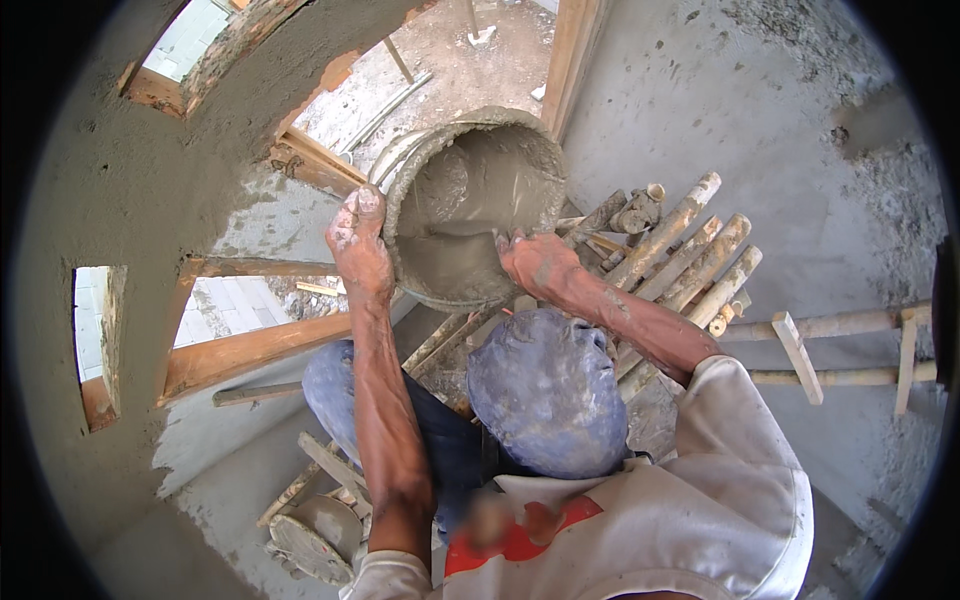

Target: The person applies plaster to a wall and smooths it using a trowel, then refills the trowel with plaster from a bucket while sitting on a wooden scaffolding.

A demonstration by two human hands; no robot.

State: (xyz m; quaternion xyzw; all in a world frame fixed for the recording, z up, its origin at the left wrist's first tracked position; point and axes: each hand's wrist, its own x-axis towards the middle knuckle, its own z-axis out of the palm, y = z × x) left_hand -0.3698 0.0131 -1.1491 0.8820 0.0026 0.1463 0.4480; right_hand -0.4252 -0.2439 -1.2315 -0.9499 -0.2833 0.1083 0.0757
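Observation:
A round bucket of wet grey mortar is tilted toward me, its rim crusted with the same mix. My left hand is closed on the left side of the rim, with the thumb up over the edge. At the near right of the opening is my right hand, its fingers curled and partly sunk at the mortar. A raised edge crosses the mortar's surface beside those fingers. Whatever they hold, if anything, is hidden. Both hands and forearms carry mortar smears.
Wooden poles lie bundled right of the bucket, near my mud-stained knee. A pole ladder extends right. Freshly plastered wall with wood-framed openings curves along the left. Below left sits a mortar-crusted container.

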